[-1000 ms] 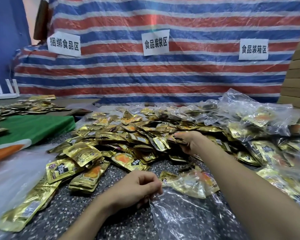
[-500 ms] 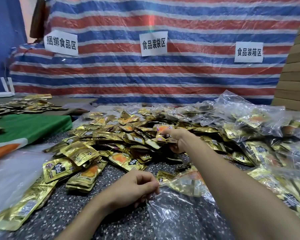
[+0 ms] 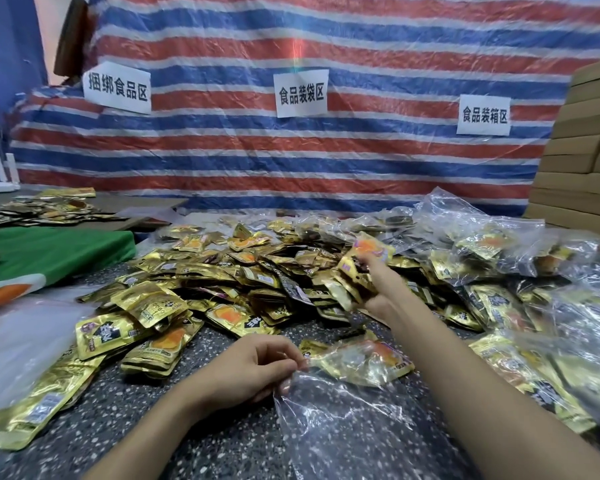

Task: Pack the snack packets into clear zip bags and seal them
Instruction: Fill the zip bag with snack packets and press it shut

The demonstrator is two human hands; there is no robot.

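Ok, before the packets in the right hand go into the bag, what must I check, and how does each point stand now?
1. Right hand grips a bunch of snack packets, lifted off the pile: ok.
2. Left hand pinches the edge of the clear zip bag: ok.
3. Bag mouth open wide enough: cannot tell.
4. Room left: the bagged packets lie at the far end, the near part is bare: ok.
5. Number of packets in the hand: cannot tell, blurred.

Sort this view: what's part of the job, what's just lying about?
Job: left hand pinching zip bag; right hand gripping packets; packet pile; filled bags.
Lying about: green cloth; cartons; signs; tarp.
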